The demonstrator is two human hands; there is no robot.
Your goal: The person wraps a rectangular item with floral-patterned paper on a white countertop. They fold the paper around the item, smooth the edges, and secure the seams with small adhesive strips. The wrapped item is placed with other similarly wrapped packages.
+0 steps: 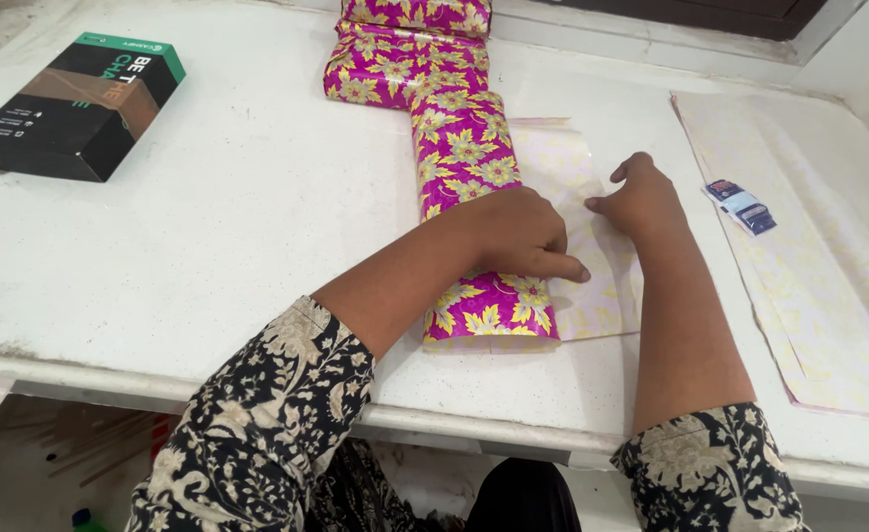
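Two hands are at work on the white stone counter [208, 227], and I read it from left to right. Near the far left corner lies a flat black cardboard box with a green edge [78, 103], well apart from everything else. At the middle, a long parcel wrapped in glossy magenta paper with yellow flowers [464, 148] runs from the far edge toward the near edge; a wider wrapped piece of the same paper [405, 69] lies at its far end. My left hand [513, 234] presses down on the parcel's near part, fingers curled, forefinger stretched out to the right and touching the pale loose flap of wrapping paper [602, 286] that lies just beside the parcel. It grips nothing that I can see. My right hand [641, 202] rests on that same flap, fingers bent and pressing flat, closed round nothing. Further right, a small blue and white sachet [742, 205] lies on a large pale sheet of patterned paper [829, 276] that reaches the right edge.
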